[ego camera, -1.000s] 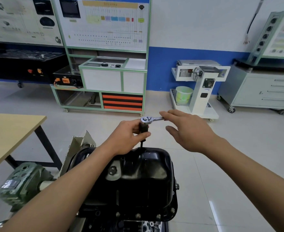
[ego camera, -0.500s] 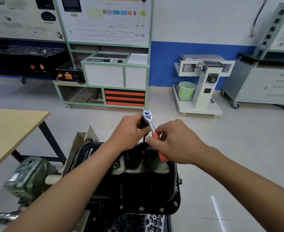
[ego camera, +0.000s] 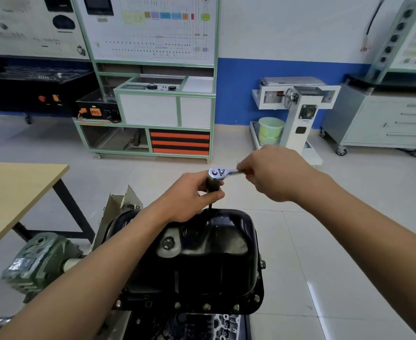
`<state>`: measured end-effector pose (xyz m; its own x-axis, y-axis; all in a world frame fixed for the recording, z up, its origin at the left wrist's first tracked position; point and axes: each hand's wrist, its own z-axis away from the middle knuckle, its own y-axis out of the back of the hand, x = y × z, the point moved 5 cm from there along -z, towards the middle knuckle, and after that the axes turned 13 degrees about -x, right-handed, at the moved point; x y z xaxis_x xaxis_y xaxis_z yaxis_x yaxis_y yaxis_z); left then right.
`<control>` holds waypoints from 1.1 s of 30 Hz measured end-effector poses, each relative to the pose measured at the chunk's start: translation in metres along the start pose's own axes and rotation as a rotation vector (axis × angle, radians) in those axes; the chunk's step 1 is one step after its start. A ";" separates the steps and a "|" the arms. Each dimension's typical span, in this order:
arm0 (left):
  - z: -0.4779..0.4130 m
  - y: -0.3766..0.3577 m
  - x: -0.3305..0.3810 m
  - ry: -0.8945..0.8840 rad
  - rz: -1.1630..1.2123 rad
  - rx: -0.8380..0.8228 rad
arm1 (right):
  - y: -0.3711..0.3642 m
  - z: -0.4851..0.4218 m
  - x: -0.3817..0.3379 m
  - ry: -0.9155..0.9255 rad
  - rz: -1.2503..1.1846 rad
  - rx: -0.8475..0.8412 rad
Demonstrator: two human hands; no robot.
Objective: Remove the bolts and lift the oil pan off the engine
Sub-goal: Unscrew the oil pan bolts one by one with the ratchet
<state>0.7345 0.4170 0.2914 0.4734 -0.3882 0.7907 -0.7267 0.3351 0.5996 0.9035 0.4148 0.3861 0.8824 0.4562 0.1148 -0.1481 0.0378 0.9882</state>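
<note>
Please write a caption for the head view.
Left hand and right hand hold a ratchet above the black oil pan.

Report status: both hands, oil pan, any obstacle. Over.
Left hand grips the extension under the ratchet. Right hand holds the ratchet handle. Oil pan on engine, near-edge bolts in. No obstacle seen.

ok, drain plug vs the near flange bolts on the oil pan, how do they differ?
The drain plug is a single, larger dark head; the flange bolts are several smaller, brighter heads. The drain plug sits on the oil pan wall in a pale patch; the flange bolts line its near rim. Shared: all still seated in the pan.
</note>
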 end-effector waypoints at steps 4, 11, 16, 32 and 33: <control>0.000 -0.001 0.004 0.000 -0.017 -0.030 | -0.017 -0.019 0.001 0.101 -0.060 0.040; -0.001 0.000 0.002 0.009 -0.021 -0.022 | -0.034 -0.022 0.003 0.252 -0.311 0.109; -0.002 0.003 -0.003 0.030 -0.006 0.050 | -0.034 0.000 0.019 0.208 -0.342 0.327; -0.008 0.002 0.005 0.102 -0.143 0.213 | -0.032 0.043 -0.019 0.186 -0.615 0.096; -0.009 0.001 0.006 0.106 -0.151 0.223 | -0.030 0.042 -0.016 0.182 -0.617 0.070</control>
<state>0.7412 0.4223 0.2975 0.6255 -0.3236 0.7099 -0.7298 0.0790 0.6791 0.9129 0.3694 0.3587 0.7054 0.5126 -0.4895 0.3972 0.2861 0.8720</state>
